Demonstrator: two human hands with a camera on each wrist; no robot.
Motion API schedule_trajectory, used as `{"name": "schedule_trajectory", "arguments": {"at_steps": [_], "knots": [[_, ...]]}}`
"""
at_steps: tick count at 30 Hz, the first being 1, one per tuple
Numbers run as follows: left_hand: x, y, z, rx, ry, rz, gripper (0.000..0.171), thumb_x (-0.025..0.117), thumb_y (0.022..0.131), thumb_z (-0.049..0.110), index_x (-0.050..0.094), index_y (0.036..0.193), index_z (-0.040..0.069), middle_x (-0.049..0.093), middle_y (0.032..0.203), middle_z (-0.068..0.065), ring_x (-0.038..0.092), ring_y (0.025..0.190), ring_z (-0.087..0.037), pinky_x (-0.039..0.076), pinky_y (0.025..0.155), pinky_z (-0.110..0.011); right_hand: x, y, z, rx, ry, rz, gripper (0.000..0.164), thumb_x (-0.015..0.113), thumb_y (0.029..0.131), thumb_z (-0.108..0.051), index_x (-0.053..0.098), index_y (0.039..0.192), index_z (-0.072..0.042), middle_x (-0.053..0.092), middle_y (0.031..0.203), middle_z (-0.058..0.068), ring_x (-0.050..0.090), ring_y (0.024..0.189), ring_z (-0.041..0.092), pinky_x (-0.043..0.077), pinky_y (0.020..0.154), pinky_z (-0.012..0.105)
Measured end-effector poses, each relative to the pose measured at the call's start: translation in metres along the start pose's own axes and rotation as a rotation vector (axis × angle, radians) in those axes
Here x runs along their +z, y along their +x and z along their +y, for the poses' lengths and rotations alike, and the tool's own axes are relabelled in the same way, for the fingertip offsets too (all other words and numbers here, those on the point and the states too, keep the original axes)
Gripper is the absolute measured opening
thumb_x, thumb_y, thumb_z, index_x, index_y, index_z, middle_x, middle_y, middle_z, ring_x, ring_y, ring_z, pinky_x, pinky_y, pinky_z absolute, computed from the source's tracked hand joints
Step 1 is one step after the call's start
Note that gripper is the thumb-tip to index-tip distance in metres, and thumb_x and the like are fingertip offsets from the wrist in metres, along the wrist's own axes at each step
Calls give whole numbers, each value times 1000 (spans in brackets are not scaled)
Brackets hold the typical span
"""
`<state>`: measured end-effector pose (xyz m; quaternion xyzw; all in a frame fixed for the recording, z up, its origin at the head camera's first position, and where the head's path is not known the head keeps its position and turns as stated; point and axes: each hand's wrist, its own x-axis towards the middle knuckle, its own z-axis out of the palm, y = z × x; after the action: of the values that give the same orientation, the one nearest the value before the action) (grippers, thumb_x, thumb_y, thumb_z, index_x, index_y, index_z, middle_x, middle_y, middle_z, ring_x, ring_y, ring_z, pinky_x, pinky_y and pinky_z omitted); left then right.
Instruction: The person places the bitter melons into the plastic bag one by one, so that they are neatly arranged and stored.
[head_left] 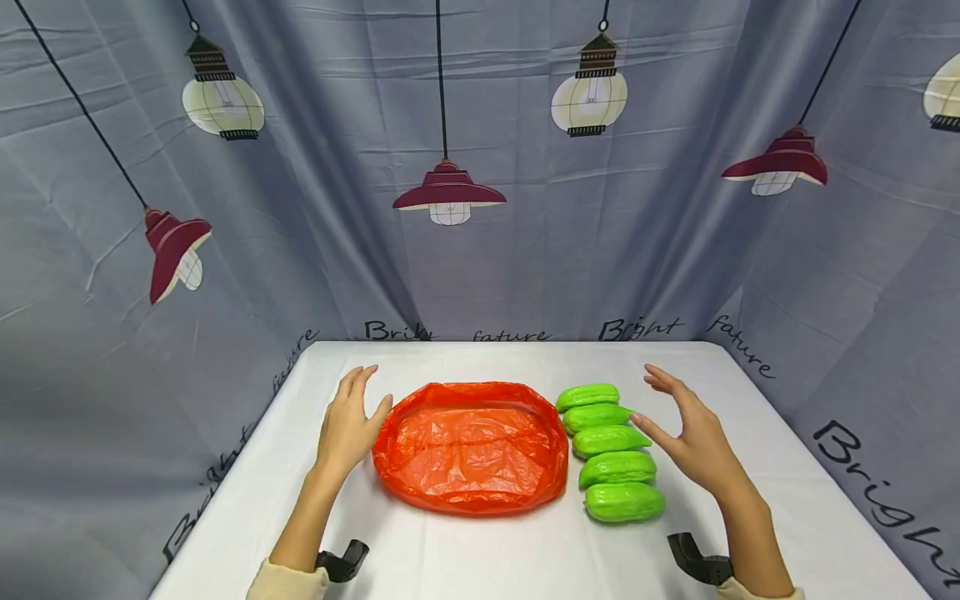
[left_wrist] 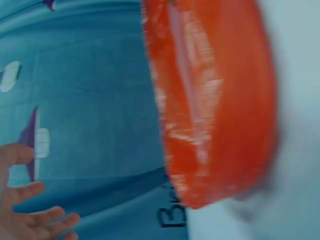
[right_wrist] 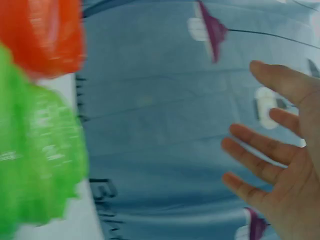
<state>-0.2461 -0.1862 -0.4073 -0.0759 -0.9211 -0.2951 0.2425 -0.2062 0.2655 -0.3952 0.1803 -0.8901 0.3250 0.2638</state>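
Observation:
An oval shape covered in shiny red-orange plastic film (head_left: 470, 450) lies mid-table, with a raised, crinkled rim. To its right, several glossy green, ribbed, gourd-like vegetables (head_left: 618, 467) lie in a column from back to front. My left hand (head_left: 348, 429) hovers by the red rim's left side, fingers extended and thumb apart, holding nothing. On the other side, my right hand (head_left: 697, 442) hovers just right of the green vegetables, its thumb tip overlapping them in the head view; contact cannot be told. Nothing lies in the right palm (right_wrist: 295, 185) in the right wrist view.
A white-covered table (head_left: 495, 554) carries everything. Grey-blue curtains (head_left: 480, 275) printed with lamps and lettering hang behind it and along both sides. Each wrist bears a black mount, the left one (head_left: 343, 561) and the right one (head_left: 697, 561).

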Motion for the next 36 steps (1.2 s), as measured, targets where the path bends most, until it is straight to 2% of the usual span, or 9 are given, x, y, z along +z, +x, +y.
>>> {"name": "schedule_trajectory", "arguments": {"at_steps": [4,9,13,16,21,24,28,36], "knots": [[17,-13,-11,6,-102,2,48,60,87,24,48,131,10,43,133,-17,47,115,-40,39,90,-56,14,-21,8,-5,27,-17,82,76,73,-10,34,143,-20,57,119,13,51,108,32,34,87,61],[43,-28,-35,-13,-247,11,43,60,88,18,52,129,9,45,131,-16,41,122,-35,33,98,-54,31,-47,24,-12,35,-108,75,79,71,-15,43,138,-20,57,119,7,51,106,25,38,85,59],[59,-40,-57,-107,-345,-40,44,58,90,22,50,132,13,41,135,-15,36,126,-35,29,99,-57,41,-65,35,8,58,-184,73,79,70,-20,47,135,-23,55,123,1,47,111,18,40,84,59],[67,-48,-70,-163,-451,-83,45,58,91,23,48,134,14,38,138,-15,32,129,-36,27,101,-57,45,-75,40,-17,57,-213,68,80,69,-22,52,131,-24,55,124,-2,46,112,16,41,82,57],[76,-56,-86,-196,-583,-157,47,57,91,21,46,136,15,34,140,-14,27,131,-36,22,102,-58,49,-83,45,-93,44,-222,53,80,68,-21,63,118,-25,56,119,2,47,107,19,42,77,55],[78,-58,-90,-208,-573,-205,48,58,91,24,45,137,19,35,141,-12,27,132,-35,20,105,-55,52,-84,47,-112,64,-247,45,78,72,-20,66,114,-28,56,118,3,47,106,21,42,77,55],[79,-59,-91,-209,-534,-227,49,59,90,24,47,136,23,38,141,-12,28,132,-34,21,106,-52,55,-85,51,-139,77,-276,39,75,74,-18,67,111,-29,57,116,2,47,106,20,42,78,51],[78,-59,-91,-191,-512,-227,49,61,88,24,48,136,20,41,140,-12,30,131,-34,24,105,-51,62,-88,57,-187,47,-298,49,78,68,-10,68,111,-30,58,115,0,47,107,18,42,79,46]]}}
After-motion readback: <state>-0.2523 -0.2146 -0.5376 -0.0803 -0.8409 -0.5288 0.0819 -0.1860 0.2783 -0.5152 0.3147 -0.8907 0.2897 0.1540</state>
